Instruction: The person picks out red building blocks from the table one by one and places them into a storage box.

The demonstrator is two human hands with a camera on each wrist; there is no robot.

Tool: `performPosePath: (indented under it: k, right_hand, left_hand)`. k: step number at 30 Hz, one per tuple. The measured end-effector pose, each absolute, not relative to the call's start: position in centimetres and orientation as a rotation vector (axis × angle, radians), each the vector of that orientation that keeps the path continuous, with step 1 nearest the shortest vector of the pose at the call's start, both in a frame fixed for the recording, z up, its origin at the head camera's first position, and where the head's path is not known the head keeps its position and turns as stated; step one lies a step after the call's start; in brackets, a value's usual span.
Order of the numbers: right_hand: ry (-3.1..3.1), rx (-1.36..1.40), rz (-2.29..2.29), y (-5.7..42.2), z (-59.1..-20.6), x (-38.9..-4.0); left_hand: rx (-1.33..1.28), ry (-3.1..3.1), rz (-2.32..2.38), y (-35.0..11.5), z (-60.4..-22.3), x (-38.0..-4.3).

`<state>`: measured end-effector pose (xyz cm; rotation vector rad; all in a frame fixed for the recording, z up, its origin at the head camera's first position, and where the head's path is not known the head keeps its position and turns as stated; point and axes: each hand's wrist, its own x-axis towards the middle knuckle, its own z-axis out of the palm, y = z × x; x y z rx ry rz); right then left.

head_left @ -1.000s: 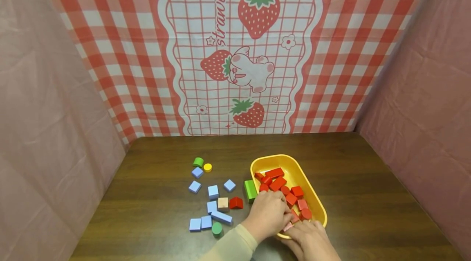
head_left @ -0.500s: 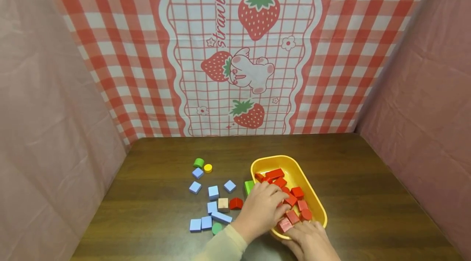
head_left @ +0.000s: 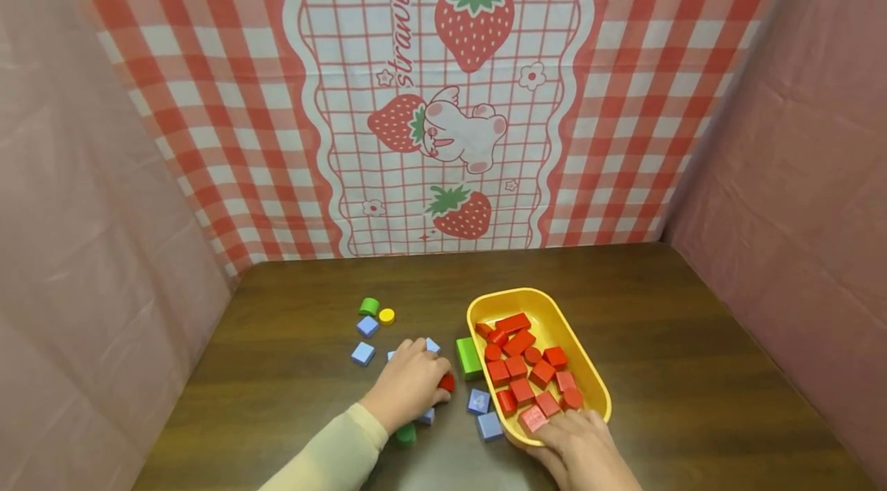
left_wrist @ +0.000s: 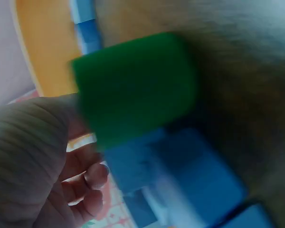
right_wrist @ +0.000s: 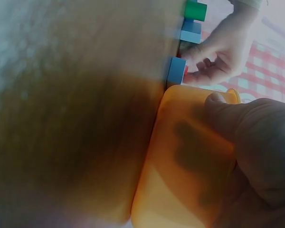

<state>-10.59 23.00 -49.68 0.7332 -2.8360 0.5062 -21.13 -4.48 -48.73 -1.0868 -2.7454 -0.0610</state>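
My left hand [head_left: 409,385] reaches down among the loose blocks left of the tray, its thumb and fingers pinching a small red block [head_left: 446,382]. In the right wrist view, a bit of that red block [right_wrist: 185,70] shows between the fingertips. My right hand [head_left: 582,441] grips the near end of the yellow plastic tray [head_left: 589,368], thumb [right_wrist: 218,109] outside the wall and fingers inside. Several red blocks [head_left: 542,374] of different shapes lie in the tray. A green cylinder [left_wrist: 137,90] and blue blocks [left_wrist: 194,175] are close below my left hand, blurred.
Two blue blocks, one at the front [head_left: 490,425] and one behind it [head_left: 478,402], lie beside the tray's left wall. A long green block [head_left: 468,359] touches that wall farther back. Further left are a yellow disc [head_left: 386,316], a green half-round block [head_left: 369,307] and blue squares [head_left: 363,354].
My left hand has left the tray and moved left to the red block on the table. The tray's red blocks and two blue blocks beside it are uncovered. My right hand stays on the tray.
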Motion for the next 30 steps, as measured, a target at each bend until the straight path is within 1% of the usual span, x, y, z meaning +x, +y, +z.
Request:
performPosePath:
  k: [4,7,13,18,24,30]
  right_hand:
    - [-2.865,0.736,0.519,22.9,-49.5,-10.7]
    - [-2.917,0.722,0.524,22.9,-49.5,-10.7]
    - [-2.955,0.695,0.497,23.0,-49.6,-10.8]
    - [-2.901,0.71,0.489,23.1,-49.8,-10.7]
    - [-2.776,0.765,0.462,23.2,-50.3,-10.6]
    - [-2.859,0.74,0.479,23.3,-50.0,-10.7]
  left_hand:
    - [-1.084,-2.703,-0.007,-4.6,-49.5,-21.2]
    - [-1.094,-2.672,-0.017,-4.8,-49.2,-21.3]
    - [-1.042,-2.63,-0.158,-4.1,-45.7,-21.8]
    - [-0.985,-2.592,-0.214,-1.5,-43.3,-23.1]
    - [-0.896,-2.643,-0.126,2.1,-44.5,-25.4]
    - [-0.772,-2.707,0.055,3.8,-46.2,-26.8]
